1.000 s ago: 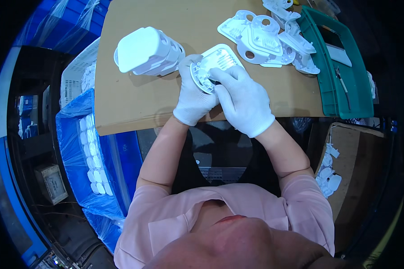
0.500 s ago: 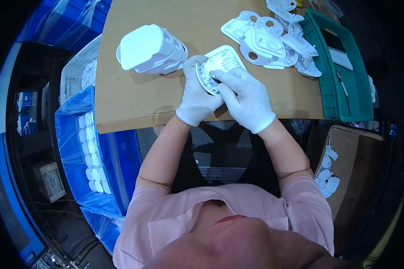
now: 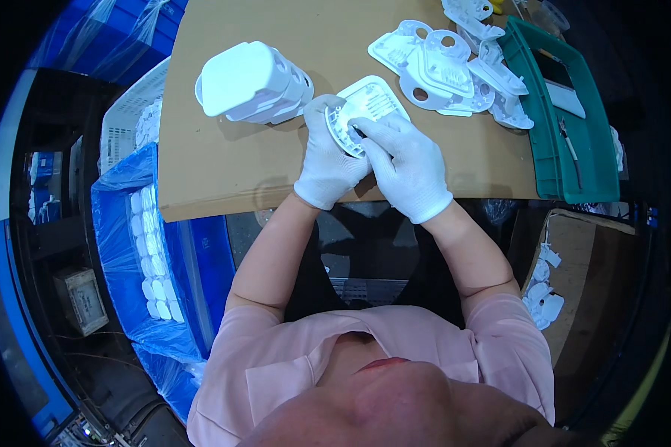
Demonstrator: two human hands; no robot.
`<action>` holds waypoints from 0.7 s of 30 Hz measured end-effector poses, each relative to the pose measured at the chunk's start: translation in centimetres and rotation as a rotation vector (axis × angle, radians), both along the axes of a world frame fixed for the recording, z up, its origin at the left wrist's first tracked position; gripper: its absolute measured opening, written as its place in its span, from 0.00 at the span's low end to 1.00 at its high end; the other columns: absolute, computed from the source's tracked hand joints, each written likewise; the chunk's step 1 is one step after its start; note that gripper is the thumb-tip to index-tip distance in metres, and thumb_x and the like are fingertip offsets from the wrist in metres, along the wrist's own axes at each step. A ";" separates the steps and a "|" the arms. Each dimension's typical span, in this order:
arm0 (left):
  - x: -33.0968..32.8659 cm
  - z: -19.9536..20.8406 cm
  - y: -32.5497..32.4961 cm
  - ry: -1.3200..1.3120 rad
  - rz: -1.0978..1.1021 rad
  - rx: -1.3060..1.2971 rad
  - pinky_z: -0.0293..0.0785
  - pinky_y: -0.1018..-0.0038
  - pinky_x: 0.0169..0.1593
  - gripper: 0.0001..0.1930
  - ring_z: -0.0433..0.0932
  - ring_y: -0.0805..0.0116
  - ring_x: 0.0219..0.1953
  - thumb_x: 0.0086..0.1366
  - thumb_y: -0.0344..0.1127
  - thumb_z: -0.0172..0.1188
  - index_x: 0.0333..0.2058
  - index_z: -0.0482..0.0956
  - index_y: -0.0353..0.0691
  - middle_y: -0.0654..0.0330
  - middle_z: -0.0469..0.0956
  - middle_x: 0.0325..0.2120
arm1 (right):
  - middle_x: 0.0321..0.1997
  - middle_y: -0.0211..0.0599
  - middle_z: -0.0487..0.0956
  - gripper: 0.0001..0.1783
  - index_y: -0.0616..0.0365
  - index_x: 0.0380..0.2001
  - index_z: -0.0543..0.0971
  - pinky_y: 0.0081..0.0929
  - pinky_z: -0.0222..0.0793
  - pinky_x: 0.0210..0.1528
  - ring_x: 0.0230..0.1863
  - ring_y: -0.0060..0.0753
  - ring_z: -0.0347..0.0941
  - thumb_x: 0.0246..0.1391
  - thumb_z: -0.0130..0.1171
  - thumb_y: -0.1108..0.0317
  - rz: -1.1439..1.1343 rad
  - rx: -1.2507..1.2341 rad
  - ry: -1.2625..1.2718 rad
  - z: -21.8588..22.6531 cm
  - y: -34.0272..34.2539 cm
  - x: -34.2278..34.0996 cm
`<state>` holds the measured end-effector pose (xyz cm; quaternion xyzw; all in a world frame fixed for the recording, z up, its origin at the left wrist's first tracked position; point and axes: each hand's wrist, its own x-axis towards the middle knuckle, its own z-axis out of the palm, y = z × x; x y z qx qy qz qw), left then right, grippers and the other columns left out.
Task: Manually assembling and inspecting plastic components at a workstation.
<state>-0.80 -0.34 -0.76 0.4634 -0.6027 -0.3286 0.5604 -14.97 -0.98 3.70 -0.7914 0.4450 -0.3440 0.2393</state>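
Both my hands wear white knit gloves. At the near part of the table, my left hand (image 3: 325, 160) is closed round the edge of a white moulded plastic cover (image 3: 369, 100), its ribbed inner side facing up. My right hand (image 3: 410, 160) bends over the cover's near end, thumb and forefinger pinched against it. A small dark spot (image 3: 357, 131) shows at those fingertips; whether it is a thing held or a hole is unclear. Left of the cover stands a stack of white plastic covers (image 3: 250, 82). A loose pile of similar white parts (image 3: 443, 67) lies to the right.
A green tray (image 3: 538, 149) at the table's right holds pliers (image 3: 569, 140). Blue-lined crates (image 3: 112, 223) of white parts stand left of the brown table (image 3: 224, 171). Below right is a cardboard box (image 3: 585, 261) with white pieces. A white basket (image 3: 119, 123) sits at the far left.
Very little differs. My right hand has shifted slightly left and down at the wrist, its fingertips still on the cover. My left hand keeps its grip.
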 end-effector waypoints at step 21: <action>-0.2 0.0 0.0 0.025 0.006 0.023 0.72 0.69 0.50 0.37 0.71 0.65 0.48 0.48 0.22 0.69 0.50 0.52 0.41 0.52 0.65 0.44 | 0.35 0.42 0.79 0.13 0.55 0.42 0.81 0.32 0.72 0.39 0.37 0.45 0.76 0.53 0.55 0.71 -0.036 0.052 -0.058 -0.1 0.4 0.5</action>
